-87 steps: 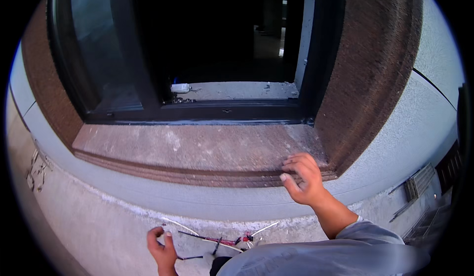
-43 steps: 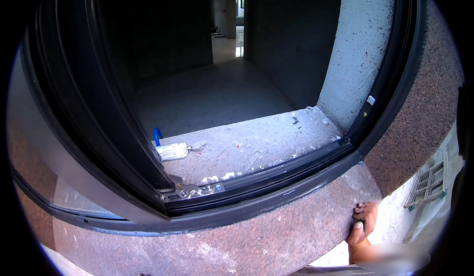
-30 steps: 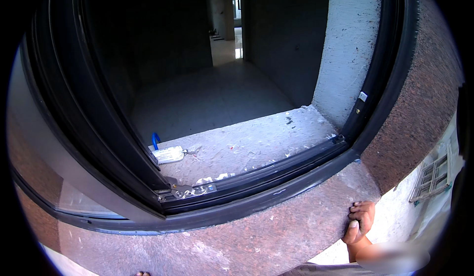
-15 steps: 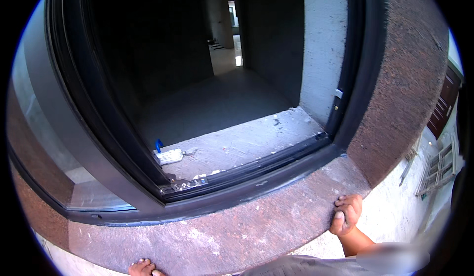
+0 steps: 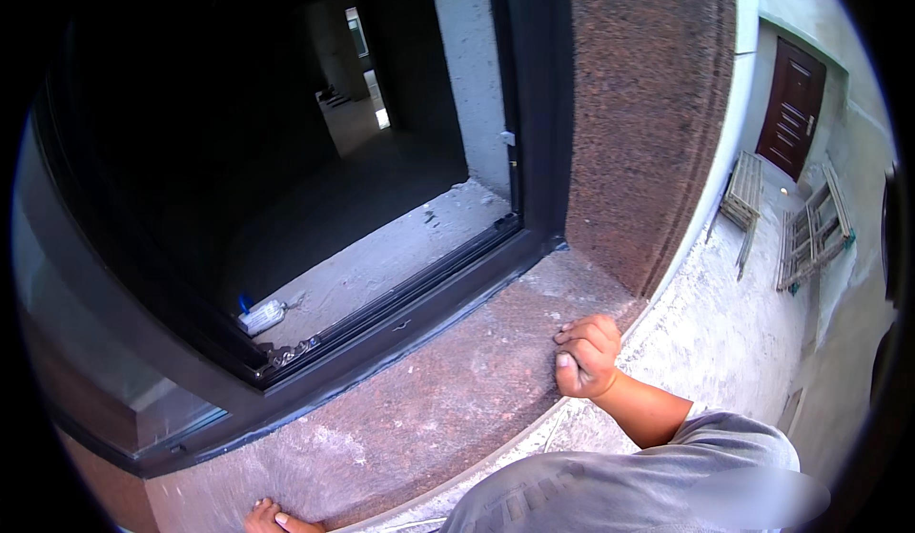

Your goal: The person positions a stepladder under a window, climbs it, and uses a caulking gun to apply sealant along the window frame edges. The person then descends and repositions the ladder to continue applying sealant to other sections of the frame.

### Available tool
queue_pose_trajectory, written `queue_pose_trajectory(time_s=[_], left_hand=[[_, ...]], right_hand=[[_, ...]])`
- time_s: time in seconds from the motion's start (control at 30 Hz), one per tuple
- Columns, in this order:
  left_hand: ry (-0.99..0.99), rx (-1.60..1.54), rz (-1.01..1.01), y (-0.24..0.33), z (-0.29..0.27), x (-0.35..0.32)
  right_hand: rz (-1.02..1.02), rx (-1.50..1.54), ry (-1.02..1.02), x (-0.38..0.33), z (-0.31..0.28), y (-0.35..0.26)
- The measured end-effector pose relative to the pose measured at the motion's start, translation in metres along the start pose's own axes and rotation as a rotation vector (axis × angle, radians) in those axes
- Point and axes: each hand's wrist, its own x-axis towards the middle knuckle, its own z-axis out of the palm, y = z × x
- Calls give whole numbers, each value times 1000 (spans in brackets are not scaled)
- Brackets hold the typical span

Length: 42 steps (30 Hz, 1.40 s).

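My right hand (image 5: pixel 587 355) curls its fingers over the outer edge of a reddish stone window sill (image 5: pixel 448 399) and grips it. My left hand (image 5: pixel 272 518) shows only partly at the bottom edge, fingers resting on the same sill's rim. Beyond the sill runs a dark metal window frame (image 5: pixel 381 318) with an open sash. Inside, on a grey concrete ledge (image 5: pixel 381 256), lies a small white tube with a blue cap (image 5: pixel 259 316).
A reddish stone pier (image 5: pixel 648 113) stands to the right of the opening. Far below on the right are a brown door (image 5: pixel 794 106) and wooden pallets (image 5: pixel 810 233) on grey ground. The room inside is dark, with a lit doorway at the back.
My view has swung left and closer to the opening. The right hand now sits further left on the sill's edge, and the left hand has come up onto the sill.
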Motion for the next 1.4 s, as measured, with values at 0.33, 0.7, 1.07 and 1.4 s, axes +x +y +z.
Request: queue_pose_trajectory(time_s=[0.33,0.7,1.07,1.4], left_hand=[[-6,32,1,-7,0,-13],[39,57,-2,-11,2,-13],[-75,3,-84,-5,-7,-14],[-54,-35,-126,10,-6,0]], right_hand=[[21,-1,7,-4,-3,1],[12,17,13,-7,-2,2],[-8,31,-9,-8,-6,2],[-11,43,-7,-4,-7,-1]])
